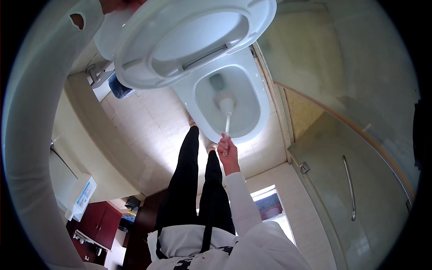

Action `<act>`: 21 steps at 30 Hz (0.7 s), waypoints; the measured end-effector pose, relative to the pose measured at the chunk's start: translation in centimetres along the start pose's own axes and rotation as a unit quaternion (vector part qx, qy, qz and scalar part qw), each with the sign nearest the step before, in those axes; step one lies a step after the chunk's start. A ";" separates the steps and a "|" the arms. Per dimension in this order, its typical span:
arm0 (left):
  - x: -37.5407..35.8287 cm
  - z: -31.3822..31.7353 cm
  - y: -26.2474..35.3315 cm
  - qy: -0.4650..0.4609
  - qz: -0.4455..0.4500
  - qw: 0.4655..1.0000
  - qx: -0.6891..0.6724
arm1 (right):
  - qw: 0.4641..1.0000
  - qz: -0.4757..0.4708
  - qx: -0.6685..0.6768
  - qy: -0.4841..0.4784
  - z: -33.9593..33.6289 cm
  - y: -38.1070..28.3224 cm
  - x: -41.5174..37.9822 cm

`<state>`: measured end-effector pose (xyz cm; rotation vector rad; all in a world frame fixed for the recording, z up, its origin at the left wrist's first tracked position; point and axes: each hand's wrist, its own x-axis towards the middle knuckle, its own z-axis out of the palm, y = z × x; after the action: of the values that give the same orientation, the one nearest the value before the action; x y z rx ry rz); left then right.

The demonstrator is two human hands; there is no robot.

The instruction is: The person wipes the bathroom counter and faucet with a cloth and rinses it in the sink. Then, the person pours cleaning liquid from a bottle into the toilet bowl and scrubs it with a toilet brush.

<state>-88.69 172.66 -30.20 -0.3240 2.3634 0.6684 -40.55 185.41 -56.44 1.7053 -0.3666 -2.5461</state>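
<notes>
Right hand is wrapped tight around the handle of a toilet brush whose head sits down in the toilet bowl, while the left hand up top is barely visible holding the raised seat, grip unclear.

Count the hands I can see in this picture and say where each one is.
1 for certain. One hand grips the toilet brush handle at the near rim of the toilet bowl. The other hand may be at the top edge by the raised seat, mostly out of view.
</notes>
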 end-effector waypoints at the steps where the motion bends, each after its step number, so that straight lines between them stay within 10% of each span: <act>1: 0.1 0.0 -0.1 -0.001 0.002 1.000 -0.014 | 1.000 0.001 0.000 0.001 0.1 0.0 0.1; 5: 0.4 0.0 -0.2 -0.005 0.007 1.000 -0.019 | 0.990 0.063 0.113 -0.058 1.0 0.2 0.0; 6: 0.5 0.0 -0.2 -0.006 0.006 1.000 -0.018 | 0.969 -0.027 -0.236 0.072 1.5 0.4 0.2; 8: 0.5 0.0 -0.2 0.003 0.000 1.000 -0.012 | 0.686 -0.198 -0.678 0.175 0.2 0.8 1.5; 12: 0.7 0.0 -0.2 0.011 -0.004 1.000 -0.002 | 0.697 -0.225 -0.650 0.202 0.0 1.6 0.8; 15: 0.7 -0.1 -0.2 0.008 -0.001 1.000 0.008 | 0.832 -0.205 -0.433 0.281 4.0 2.1 0.4; 21: 0.9 0.0 -0.5 0.005 0.002 1.000 -0.027 | 0.904 -0.217 -0.356 0.092 12.5 6.2 4.1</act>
<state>-89.19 172.20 -30.94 -0.3462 2.3594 0.7344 -54.13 180.70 -54.22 1.7962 0.9367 -2.2591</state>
